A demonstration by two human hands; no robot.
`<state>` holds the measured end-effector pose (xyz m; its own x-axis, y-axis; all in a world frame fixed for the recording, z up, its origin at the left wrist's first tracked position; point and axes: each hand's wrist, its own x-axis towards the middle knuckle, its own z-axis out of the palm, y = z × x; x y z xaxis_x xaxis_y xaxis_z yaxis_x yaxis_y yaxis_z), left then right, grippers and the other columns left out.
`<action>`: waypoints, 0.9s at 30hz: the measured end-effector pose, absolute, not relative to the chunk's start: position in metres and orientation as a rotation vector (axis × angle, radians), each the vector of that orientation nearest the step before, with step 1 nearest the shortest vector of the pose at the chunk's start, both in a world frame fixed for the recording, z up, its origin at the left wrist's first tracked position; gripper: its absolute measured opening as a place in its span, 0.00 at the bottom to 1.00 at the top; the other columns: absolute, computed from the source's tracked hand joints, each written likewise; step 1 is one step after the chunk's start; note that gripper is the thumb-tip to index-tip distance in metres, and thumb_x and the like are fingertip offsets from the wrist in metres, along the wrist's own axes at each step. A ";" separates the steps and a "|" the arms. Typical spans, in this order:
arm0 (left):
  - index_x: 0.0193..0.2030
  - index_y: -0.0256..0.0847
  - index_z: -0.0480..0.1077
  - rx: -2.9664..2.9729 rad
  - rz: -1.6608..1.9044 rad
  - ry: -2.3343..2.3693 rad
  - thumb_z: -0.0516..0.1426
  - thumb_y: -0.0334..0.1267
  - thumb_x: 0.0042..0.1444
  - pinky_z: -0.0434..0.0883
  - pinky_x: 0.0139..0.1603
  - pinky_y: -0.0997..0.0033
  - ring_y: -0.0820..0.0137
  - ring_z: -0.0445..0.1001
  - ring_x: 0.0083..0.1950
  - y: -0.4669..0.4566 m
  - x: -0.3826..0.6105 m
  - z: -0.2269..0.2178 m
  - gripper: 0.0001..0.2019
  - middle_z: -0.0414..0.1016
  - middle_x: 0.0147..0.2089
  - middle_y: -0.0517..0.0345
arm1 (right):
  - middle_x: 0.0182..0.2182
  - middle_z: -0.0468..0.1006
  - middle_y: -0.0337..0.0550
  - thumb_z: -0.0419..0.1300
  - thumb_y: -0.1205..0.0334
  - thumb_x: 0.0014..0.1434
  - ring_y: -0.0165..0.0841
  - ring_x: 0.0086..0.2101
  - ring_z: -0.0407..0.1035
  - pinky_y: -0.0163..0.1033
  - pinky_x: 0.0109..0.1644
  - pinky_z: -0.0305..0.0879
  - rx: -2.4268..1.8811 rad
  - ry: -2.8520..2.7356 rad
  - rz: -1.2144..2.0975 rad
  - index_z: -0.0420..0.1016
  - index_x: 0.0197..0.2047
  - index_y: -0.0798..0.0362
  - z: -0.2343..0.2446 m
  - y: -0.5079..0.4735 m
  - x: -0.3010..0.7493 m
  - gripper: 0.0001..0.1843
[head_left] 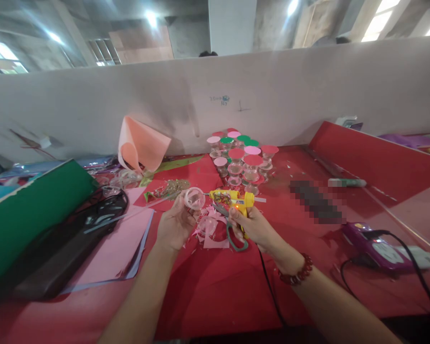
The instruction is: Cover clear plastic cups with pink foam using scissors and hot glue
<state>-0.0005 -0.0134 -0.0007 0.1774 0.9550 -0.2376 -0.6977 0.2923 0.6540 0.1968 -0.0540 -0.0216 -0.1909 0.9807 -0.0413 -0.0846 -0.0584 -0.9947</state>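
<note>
My left hand (pixel 175 223) is closed around a small clear plastic cup (pixel 195 198), its round rim tilted toward me. In my right hand (pixel 251 223) is a yellow glue gun (pixel 242 201), gripped by its handle, with a small orange light glowing on it. The gun's nozzle points left and is at the cup's rim; whether they touch I cannot tell. Beneath the hands lie scissors with green handles (pixel 237 244), pink paper scraps (pixel 218 239) and another clear cup (pixel 207 225), partly covered by scraps.
Behind stand several clear cups topped with red, pink and green paper discs (pixel 252 160). Left are pink paper sheets (pixel 111 239), a black bag (pixel 71 243) and a green board (pixel 39 210). On the right, a purple power strip (pixel 374 248) has cords running from it. A white partition (pixel 146 95) bounds the table.
</note>
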 end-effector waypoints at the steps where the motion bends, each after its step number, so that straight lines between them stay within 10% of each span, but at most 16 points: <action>1: 0.55 0.38 0.69 0.436 1.222 0.697 0.51 0.32 0.62 0.72 0.24 0.76 0.73 0.73 0.26 -0.013 0.000 0.000 0.15 0.78 0.36 0.52 | 0.11 0.59 0.29 0.57 0.35 0.54 0.22 0.12 0.54 0.30 0.15 0.50 -1.083 -1.257 1.428 0.59 0.22 0.50 -0.022 -0.054 0.197 0.27; 27: 0.52 0.40 0.71 0.444 1.235 0.636 0.52 0.27 0.58 0.74 0.32 0.73 0.71 0.75 0.31 -0.013 0.001 -0.003 0.16 0.79 0.38 0.52 | 0.12 0.60 0.29 0.58 0.36 0.54 0.22 0.11 0.54 0.30 0.15 0.49 -1.084 -1.252 1.401 0.59 0.22 0.50 -0.023 -0.054 0.196 0.27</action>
